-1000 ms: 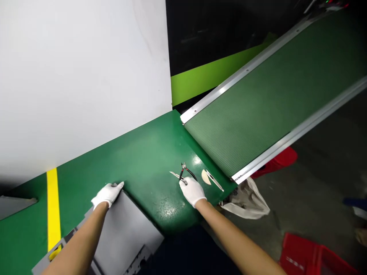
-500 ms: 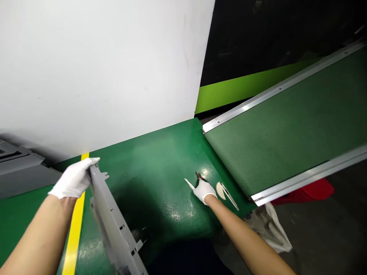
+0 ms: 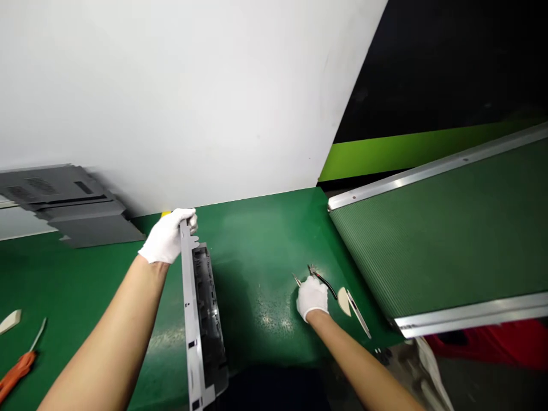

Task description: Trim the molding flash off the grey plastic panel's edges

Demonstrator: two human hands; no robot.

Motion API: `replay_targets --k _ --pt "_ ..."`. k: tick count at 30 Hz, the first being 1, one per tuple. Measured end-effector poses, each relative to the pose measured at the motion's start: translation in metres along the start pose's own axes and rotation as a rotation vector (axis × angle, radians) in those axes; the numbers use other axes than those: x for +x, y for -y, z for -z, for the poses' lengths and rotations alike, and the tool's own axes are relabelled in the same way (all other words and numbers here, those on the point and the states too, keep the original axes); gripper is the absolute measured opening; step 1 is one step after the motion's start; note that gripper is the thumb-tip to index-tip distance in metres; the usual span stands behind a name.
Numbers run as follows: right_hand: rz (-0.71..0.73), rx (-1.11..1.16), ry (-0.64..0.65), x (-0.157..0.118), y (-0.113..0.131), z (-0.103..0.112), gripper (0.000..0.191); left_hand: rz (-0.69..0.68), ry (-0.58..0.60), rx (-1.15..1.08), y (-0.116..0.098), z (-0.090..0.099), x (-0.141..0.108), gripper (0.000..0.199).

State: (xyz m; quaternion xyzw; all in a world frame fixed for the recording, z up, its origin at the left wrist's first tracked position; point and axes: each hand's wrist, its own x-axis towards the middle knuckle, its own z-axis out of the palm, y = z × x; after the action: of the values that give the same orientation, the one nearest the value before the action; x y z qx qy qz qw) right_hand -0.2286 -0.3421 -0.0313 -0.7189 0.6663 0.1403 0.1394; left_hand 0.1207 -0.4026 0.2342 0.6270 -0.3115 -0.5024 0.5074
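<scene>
My left hand (image 3: pixel 169 235), in a white glove, is closed on the top end of a long grey plastic housing part (image 3: pixel 191 319). The part stands on edge, with its dark, ribbed inside facing right. On the right, my gloved right hand (image 3: pixel 312 297) is closed low over the green bench. A thin, pointed metal tool (image 3: pixel 296 279) sticks out past its fingers; the rest is hidden by the glove. Diagonal pliers (image 3: pixel 327 284) with black and red handles lie right beside this hand. Farther right are a cream half-round piece (image 3: pixel 343 301) and a slim pale tool (image 3: pixel 358 314).
Grey panels (image 3: pixel 85 211) lean against the white wall (image 3: pixel 214 103) at left. An orange-handled hooked tool (image 3: pixel 21 368) and a cream piece (image 3: pixel 11 321) lie on the green bench (image 3: pixel 257 228). A green conveyor belt (image 3: pixel 449 240) with metal rails adjoins the right end.
My view has swung left, bringing the orange-handled tool into sight. The grey part has turned so its inside shows. My right hand now sits left of the pliers, whose handles are more exposed.
</scene>
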Motion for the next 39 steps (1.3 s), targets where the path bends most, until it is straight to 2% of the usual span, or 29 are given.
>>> replay_targets --k 3,5,7,9,11,12,14,17,20,23,26,29,36,39 --pt "-0.005 -0.023 0.091 0.003 0.000 -0.005 0.037 0.006 -0.035 -0.046 0.004 0.011 -0.005 0.036" --pt "0.078 0.079 0.164 0.001 0.003 -0.009 0.027 -0.029 -0.062 -0.069 0.008 0.015 -0.007 0.040" --pt "0.129 0.341 0.260 -0.007 0.008 -0.007 0.023 -0.056 -0.063 -0.091 0.011 0.018 -0.007 0.043" --pt "0.104 0.713 0.367 -0.021 0.017 0.010 0.030 -0.063 -0.059 -0.119 0.015 0.023 -0.007 0.043" --pt "0.093 1.043 0.455 -0.043 0.027 0.045 0.040 -0.073 -0.071 -0.142 0.018 0.029 -0.008 0.039" --pt "0.163 1.109 0.449 -0.056 0.033 0.069 0.044 -0.097 -0.080 -0.147 0.020 0.033 -0.008 0.037" --pt "0.309 1.114 0.441 -0.084 0.046 0.123 0.051 -0.183 -0.073 -0.148 0.024 0.039 -0.009 0.033" --pt "0.461 1.004 0.439 -0.125 0.069 0.192 0.049 -0.295 0.029 -0.128 0.029 0.048 -0.012 0.030" --pt "0.537 0.850 0.619 -0.157 0.089 0.231 0.052 -0.299 0.107 -0.069 0.030 0.053 -0.013 0.034" --pt "0.630 0.751 0.725 -0.179 0.101 0.249 0.050 -0.326 0.139 0.023 0.030 0.056 -0.010 0.040" --pt "0.697 0.673 0.599 -0.196 0.106 0.260 0.047 -0.389 0.147 0.105 0.029 0.053 -0.006 0.042" --pt "0.671 0.527 0.381 -0.207 0.108 0.264 0.045 -0.424 0.120 0.140 0.027 0.045 -0.005 0.040" --pt "0.804 0.107 -0.236 -0.209 0.109 0.238 0.050 -0.385 0.071 0.124 0.026 0.033 -0.010 0.034" --pt "0.869 -0.021 -0.391 -0.214 0.110 0.235 0.048 -0.374 0.078 0.081 0.028 0.034 -0.009 0.036"
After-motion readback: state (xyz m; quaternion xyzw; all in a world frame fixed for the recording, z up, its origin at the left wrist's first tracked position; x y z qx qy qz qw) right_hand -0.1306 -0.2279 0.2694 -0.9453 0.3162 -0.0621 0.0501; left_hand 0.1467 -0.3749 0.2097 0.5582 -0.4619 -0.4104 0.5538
